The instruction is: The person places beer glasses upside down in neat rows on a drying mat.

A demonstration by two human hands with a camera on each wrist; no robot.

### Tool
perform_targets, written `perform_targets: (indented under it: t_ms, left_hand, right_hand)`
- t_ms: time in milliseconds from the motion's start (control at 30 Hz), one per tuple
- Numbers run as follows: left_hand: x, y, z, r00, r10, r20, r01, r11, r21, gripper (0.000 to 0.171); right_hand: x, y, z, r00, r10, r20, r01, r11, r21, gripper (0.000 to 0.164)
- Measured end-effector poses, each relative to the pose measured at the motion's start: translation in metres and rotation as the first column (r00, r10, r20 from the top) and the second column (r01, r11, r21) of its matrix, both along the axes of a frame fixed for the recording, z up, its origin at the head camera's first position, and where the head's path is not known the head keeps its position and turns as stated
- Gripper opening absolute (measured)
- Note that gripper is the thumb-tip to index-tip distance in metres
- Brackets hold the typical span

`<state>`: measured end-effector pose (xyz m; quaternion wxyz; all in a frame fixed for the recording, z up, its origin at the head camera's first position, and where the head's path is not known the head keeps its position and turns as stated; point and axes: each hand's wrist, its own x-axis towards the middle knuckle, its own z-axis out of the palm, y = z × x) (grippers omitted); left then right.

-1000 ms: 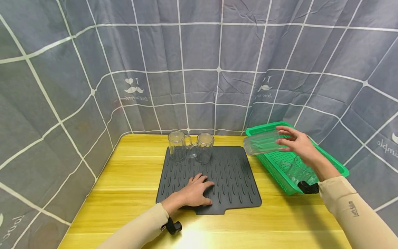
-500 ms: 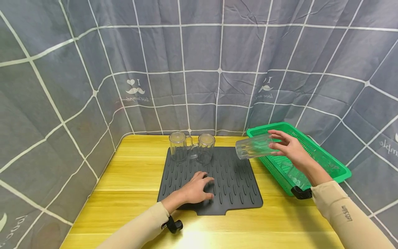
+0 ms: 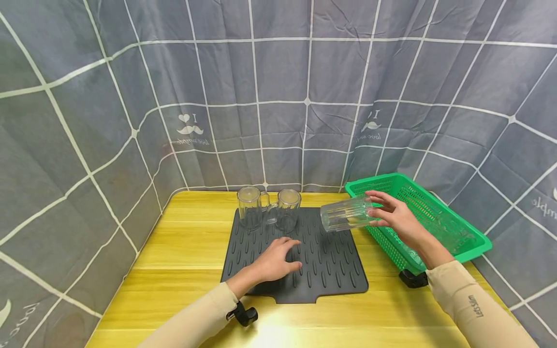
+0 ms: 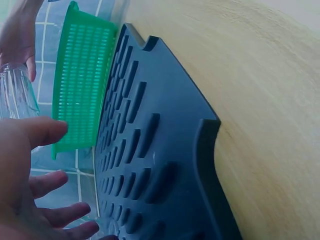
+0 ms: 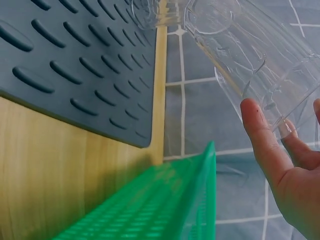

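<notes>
In the head view my right hand (image 3: 398,220) holds a clear glass mug (image 3: 344,215) by one end, thumb and fingers around it. The mug lies nearly sideways in the air, across the right back part of a dark ribbed mat (image 3: 311,278). A strip like a handle shows along its side in the right wrist view, near my thumb (image 5: 260,132). My left hand (image 3: 275,261) hovers over the front middle of the mat, fingers spread, holding nothing. Two glass mugs (image 3: 250,212) stand side by side at the mat's back left, their handles between them.
A green perforated basket (image 3: 383,245) stands right of the mat on the wooden table (image 3: 183,251), with more clear glassware (image 3: 452,234) inside. A grey curtain (image 3: 278,125) with white lines surrounds the table's back and sides. The mat has a notched front edge.
My right hand has carried the glass mug left and slightly nearer, from over the basket to above the mat's right side. My left hand stays over the mat, lifted slightly.
</notes>
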<state>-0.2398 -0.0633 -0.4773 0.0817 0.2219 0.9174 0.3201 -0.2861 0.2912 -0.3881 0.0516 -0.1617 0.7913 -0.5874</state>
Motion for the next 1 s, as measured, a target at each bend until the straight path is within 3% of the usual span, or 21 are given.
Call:
perform_targets:
  t_ms: [233,600,833,1000]
  left_hand:
    - [-0.004,0.001,0.003,1.000,0.023,0.004,-0.023,0.994,0.108,0.059]
    - [-0.005,0.006,0.007,0.998,0.064,0.003,-0.064,0.978,0.197,0.063]
    - [-0.004,0.010,0.010,0.997,0.066,-0.032,-0.054,0.956,0.290,0.064]
    - [-0.005,0.013,0.010,0.997,0.070,-0.013,-0.061,0.936,0.348,0.070]
  right_hand:
    - [0.001,-0.007,-0.006,1.000,0.013,0.010,-0.013,1.000,-0.011,0.058]
    - [0.005,-0.020,-0.020,0.999,0.033,0.030,-0.032,0.999,-0.040,0.059]
    - [0.009,-0.029,-0.026,0.999,0.035,0.019,-0.035,0.998,-0.043,0.057]
    - [0.011,-0.034,-0.028,0.998,0.060,0.021,-0.057,0.991,-0.119,0.058]
